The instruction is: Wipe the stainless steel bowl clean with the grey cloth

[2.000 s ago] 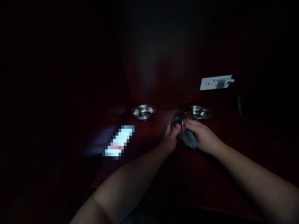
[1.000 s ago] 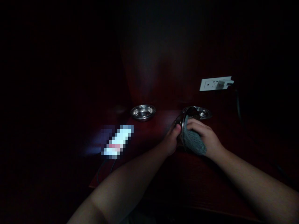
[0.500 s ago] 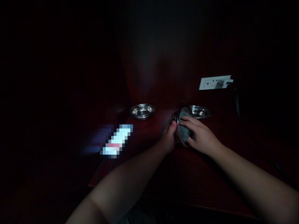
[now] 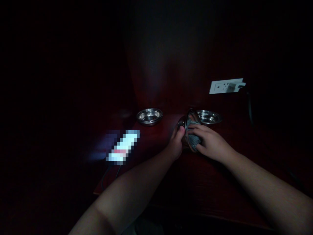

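In the head view my left hand (image 4: 176, 142) grips a shiny metal bowl (image 4: 182, 122) by its outer side, thumb near the rim. The bowl is tilted on its side, its mouth turned to the right. Inside it, my right hand (image 4: 207, 140) presses a grey-green cloth (image 4: 194, 142) against the inner wall, fingers bent over the fabric. Behind the held bowl lies a shallow metal dish (image 4: 209, 117), partly hidden by it. A small stack of metal bowls (image 4: 149, 116) stands to the left of my hands.
A lit phone (image 4: 124, 147), its screen blurred out, is at the left with a cable below it. A white wall socket (image 4: 226, 86) with a plug and cord is at the back right. The dark red table (image 4: 210, 186) has its edge near me. The surroundings are very dark.
The cloth has shifted lower in the bowl, baring more of the upper inner wall. My left hand keeps its grip, and my right hand stays on the cloth.
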A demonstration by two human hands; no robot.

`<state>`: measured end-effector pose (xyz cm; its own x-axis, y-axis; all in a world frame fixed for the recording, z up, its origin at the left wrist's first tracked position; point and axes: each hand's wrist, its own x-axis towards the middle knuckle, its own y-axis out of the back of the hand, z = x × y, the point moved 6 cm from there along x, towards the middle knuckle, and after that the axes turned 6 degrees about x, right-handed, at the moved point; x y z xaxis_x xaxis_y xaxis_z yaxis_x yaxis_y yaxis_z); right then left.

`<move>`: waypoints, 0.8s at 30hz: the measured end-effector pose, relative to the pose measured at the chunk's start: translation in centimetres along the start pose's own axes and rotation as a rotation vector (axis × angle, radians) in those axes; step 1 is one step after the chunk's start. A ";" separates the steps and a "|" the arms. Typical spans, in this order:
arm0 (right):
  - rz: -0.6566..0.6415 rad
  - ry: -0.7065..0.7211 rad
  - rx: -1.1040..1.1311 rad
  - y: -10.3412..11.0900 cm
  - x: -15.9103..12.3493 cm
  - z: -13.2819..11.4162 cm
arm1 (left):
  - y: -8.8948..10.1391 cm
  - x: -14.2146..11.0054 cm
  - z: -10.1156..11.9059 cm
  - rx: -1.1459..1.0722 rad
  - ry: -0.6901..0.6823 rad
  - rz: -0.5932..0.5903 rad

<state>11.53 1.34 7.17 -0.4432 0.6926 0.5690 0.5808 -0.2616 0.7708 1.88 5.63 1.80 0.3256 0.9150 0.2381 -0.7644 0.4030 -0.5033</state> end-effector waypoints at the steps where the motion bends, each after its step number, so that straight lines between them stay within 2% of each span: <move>1: -0.021 -0.001 0.005 -0.1 0.0 0.0 | 0.1 0.0 -0.1 0.005 -0.003 0.006; 14: -0.152 0.031 0.217 -0.7 0.1 -0.4 | 0.6 0.1 0.3 0.069 -0.075 0.012; 18: -0.182 0.056 0.369 -0.4 0.2 -1.3 | 0.7 0.2 0.5 0.084 -0.110 0.010; 24: -0.147 0.044 0.630 0.1 0.3 -2.4 | 0.7 0.3 0.2 0.108 -0.088 0.000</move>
<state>9.82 -0.07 8.16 -0.5686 0.6593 0.4919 0.7952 0.2875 0.5339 1.30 6.20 1.68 0.2793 0.9078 0.3130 -0.8210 0.3948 -0.4124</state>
